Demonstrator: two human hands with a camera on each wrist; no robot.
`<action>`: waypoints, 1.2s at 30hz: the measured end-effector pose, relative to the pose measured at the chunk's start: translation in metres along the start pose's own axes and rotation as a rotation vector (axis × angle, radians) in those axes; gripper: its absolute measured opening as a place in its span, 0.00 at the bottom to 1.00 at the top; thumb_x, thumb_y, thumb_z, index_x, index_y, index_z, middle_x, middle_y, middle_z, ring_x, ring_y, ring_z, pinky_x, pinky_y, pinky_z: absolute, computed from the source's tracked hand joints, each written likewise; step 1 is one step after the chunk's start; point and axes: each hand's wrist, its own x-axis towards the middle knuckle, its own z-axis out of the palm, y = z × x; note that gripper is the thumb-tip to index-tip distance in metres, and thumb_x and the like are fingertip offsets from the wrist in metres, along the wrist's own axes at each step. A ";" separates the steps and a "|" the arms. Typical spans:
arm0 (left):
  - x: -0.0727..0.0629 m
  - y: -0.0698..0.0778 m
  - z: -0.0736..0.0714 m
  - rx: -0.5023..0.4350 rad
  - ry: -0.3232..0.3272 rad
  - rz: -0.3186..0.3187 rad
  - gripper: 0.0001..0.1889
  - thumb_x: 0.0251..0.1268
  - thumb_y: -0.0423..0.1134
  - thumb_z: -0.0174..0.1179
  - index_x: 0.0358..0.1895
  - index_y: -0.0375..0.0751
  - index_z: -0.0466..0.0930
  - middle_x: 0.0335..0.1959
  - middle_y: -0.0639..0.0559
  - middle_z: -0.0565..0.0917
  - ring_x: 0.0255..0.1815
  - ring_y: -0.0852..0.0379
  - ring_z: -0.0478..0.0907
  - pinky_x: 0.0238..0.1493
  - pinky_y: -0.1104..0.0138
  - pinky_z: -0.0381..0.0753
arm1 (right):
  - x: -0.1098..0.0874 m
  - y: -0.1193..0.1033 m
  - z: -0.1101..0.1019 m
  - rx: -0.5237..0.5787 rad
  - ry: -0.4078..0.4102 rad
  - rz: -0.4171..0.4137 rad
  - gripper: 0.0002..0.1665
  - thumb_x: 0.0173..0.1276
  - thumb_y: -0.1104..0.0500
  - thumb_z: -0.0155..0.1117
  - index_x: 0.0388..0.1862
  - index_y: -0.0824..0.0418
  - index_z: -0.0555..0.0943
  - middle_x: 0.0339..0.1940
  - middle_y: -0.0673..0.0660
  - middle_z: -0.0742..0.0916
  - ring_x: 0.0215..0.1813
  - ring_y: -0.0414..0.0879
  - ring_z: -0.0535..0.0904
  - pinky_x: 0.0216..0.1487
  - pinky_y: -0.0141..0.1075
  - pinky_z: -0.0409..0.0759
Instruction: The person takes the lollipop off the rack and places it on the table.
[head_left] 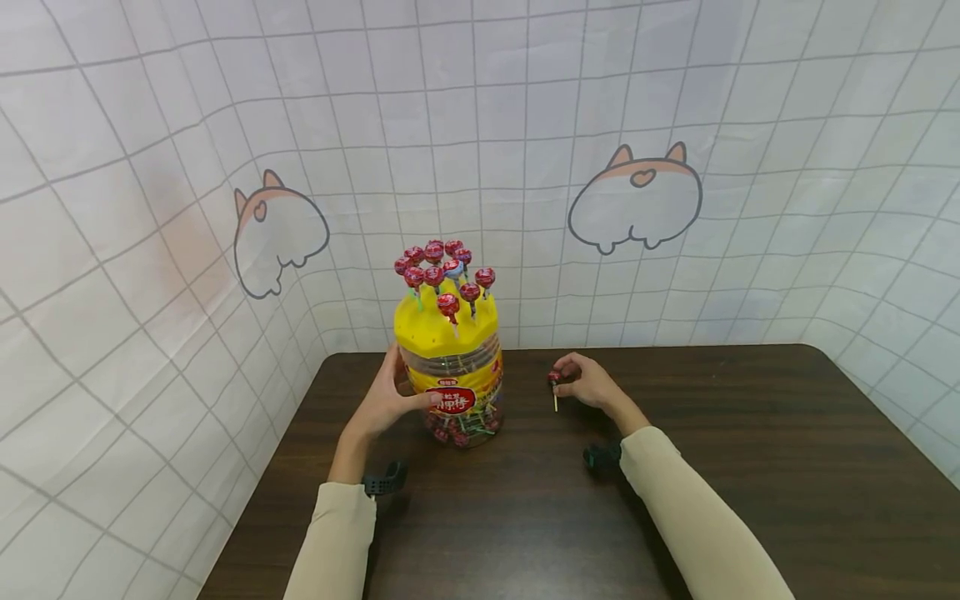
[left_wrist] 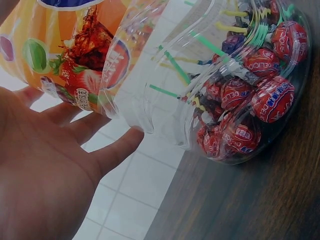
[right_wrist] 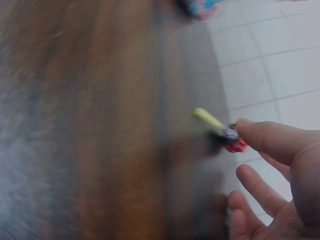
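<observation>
A large clear plastic jar (head_left: pixel 480 390) with a yellow fruit label and a yellow top stands upright on the table. Red-wrapped lollipops (head_left: pixel 448 306) stick up from its top, heads upward. Through the clear lower wall, more lollipops (left_wrist: pixel 272 98) with green and yellow sticks show inside. My left hand (head_left: pixel 378 404) holds the jar from its left side, thumb across the front label and fingers spread along the far side. Right of the jar, my right hand (head_left: pixel 592 387) pinches a red-wrapped lollipop (right_wrist: pixel 232 143) by its head, its yellow stick pointing down just above the table.
A dark wood-grain table (head_left: pixel 510 525) lies under both arms. Behind it hangs a white grid-patterned cloth (head_left: pixel 525 167) with cartoon animal drawings, which also runs down both sides. Dark wrist straps (head_left: pixel 386 479) sit below each hand. The right wrist view is blurred.
</observation>
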 end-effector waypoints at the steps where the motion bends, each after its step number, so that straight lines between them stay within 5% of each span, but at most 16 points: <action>1: 0.000 0.000 0.000 0.001 0.001 -0.003 0.53 0.59 0.40 0.74 0.81 0.66 0.47 0.71 0.46 0.71 0.68 0.41 0.72 0.67 0.37 0.73 | -0.001 -0.001 -0.002 0.014 -0.005 0.007 0.26 0.65 0.62 0.73 0.61 0.64 0.77 0.58 0.68 0.81 0.59 0.62 0.76 0.54 0.48 0.76; 6: 0.000 -0.001 -0.001 0.005 0.009 -0.012 0.52 0.60 0.38 0.73 0.81 0.67 0.47 0.71 0.47 0.71 0.68 0.42 0.72 0.68 0.38 0.73 | -0.007 -0.022 -0.018 0.078 -0.021 -0.007 0.27 0.74 0.57 0.66 0.68 0.62 0.73 0.66 0.69 0.78 0.68 0.64 0.74 0.65 0.59 0.75; 17: 0.000 -0.003 0.000 0.014 0.012 -0.011 0.50 0.60 0.40 0.74 0.79 0.64 0.50 0.70 0.49 0.72 0.69 0.42 0.71 0.68 0.35 0.70 | -0.021 -0.133 -0.044 0.180 0.006 -0.348 0.18 0.74 0.57 0.66 0.60 0.58 0.80 0.50 0.60 0.86 0.51 0.50 0.83 0.52 0.38 0.83; 23: -0.001 -0.001 0.001 0.006 0.013 -0.013 0.50 0.59 0.41 0.74 0.80 0.64 0.50 0.71 0.47 0.71 0.69 0.40 0.71 0.68 0.34 0.69 | -0.026 -0.178 -0.043 0.217 0.039 -0.437 0.20 0.72 0.57 0.68 0.61 0.57 0.79 0.50 0.59 0.86 0.52 0.52 0.85 0.54 0.42 0.84; 36: 0.000 -0.001 0.001 -0.002 0.002 -0.017 0.50 0.60 0.41 0.73 0.80 0.65 0.49 0.72 0.48 0.70 0.71 0.42 0.70 0.69 0.35 0.69 | -0.021 -0.213 -0.033 0.218 0.084 -0.501 0.24 0.71 0.62 0.67 0.65 0.60 0.77 0.53 0.61 0.85 0.52 0.54 0.85 0.54 0.46 0.86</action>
